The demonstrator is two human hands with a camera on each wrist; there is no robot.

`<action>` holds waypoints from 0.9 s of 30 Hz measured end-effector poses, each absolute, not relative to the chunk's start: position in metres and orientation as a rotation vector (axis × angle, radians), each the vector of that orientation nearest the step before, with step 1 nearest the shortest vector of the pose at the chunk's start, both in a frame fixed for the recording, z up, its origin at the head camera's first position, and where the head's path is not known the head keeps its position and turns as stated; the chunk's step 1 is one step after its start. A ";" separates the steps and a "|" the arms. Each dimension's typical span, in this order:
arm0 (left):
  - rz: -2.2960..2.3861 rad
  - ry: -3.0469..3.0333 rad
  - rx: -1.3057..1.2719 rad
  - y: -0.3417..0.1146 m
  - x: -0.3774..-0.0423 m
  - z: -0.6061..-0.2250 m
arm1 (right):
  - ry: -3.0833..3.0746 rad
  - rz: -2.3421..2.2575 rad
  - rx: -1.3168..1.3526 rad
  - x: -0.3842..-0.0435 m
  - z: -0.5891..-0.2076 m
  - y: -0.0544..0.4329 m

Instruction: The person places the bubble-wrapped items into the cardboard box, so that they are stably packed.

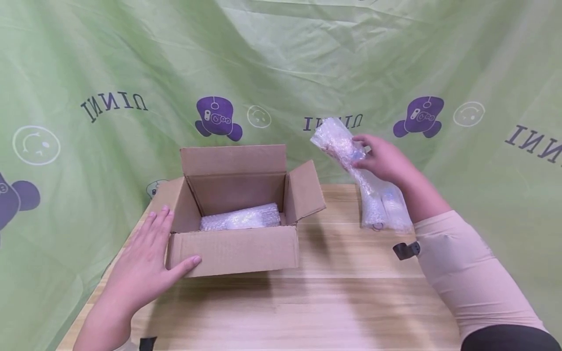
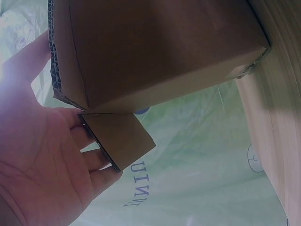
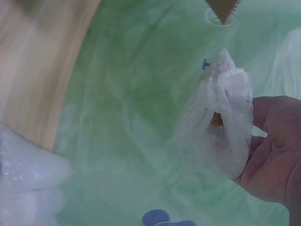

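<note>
An open cardboard box (image 1: 232, 251) stands on the table with its flaps spread. Inside it lies a bubble-wrapped bundle (image 1: 246, 218). My left hand (image 1: 145, 261) rests along the box's left side with straight fingers, its thumb over the front flap; in the left wrist view its fingertips lie against a small flap (image 2: 123, 141). Up to the right of the box, my right hand (image 1: 384, 161) pinches another bubble-wrapped bundle (image 1: 335, 139) by its side, held tilted in the air. The right wrist view shows an opening in this wrap (image 3: 235, 127) with something brownish inside.
Two more bubble-wrapped rolls (image 1: 373, 209) lie side by side on the wooden table (image 1: 316, 307), right of the box and below the right hand. A green printed cloth (image 1: 272, 58) hangs close behind the table and along its left side.
</note>
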State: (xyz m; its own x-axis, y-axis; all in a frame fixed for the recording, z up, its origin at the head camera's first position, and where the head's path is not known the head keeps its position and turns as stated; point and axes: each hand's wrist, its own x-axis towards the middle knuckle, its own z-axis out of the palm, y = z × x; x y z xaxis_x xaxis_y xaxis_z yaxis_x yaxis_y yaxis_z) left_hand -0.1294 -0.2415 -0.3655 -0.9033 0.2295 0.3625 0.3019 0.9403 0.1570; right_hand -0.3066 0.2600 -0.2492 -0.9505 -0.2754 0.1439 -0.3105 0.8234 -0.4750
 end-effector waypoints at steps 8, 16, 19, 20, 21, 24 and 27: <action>-0.303 -2.753 -0.386 -0.242 -0.130 -0.367 | -2.878 0.785 0.626 -0.300 -0.226 0.239; -0.307 -2.753 -0.387 -0.242 -0.131 -0.367 | -2.812 0.710 0.839 -0.299 -0.206 0.208; -0.310 -2.754 -0.391 -0.242 -0.131 -0.367 | -2.809 0.716 0.901 -0.297 -0.201 0.195; -0.309 -2.753 -0.391 -0.242 -0.131 -0.367 | -2.810 0.718 0.923 -0.296 -0.200 0.190; -0.308 -2.752 -0.392 -0.242 -0.131 -0.367 | -2.812 0.724 0.945 -0.295 -0.198 0.186; -0.308 -2.751 -0.392 -0.242 -0.131 -0.367 | -2.816 0.723 1.019 -0.293 -0.196 0.171; -0.311 -2.748 -0.391 -0.243 -0.131 -0.367 | -2.810 0.717 1.091 -0.292 -0.194 0.155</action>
State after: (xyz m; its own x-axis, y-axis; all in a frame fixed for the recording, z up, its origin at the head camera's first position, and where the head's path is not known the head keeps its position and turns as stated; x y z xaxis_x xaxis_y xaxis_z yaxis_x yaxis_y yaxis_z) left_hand -0.1312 -0.2429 -0.3670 -0.9019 0.2295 0.3661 0.3054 0.9379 0.1645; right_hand -0.2920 0.1553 -0.1943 -0.7512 -0.6285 0.2018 -0.6483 0.6450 -0.4046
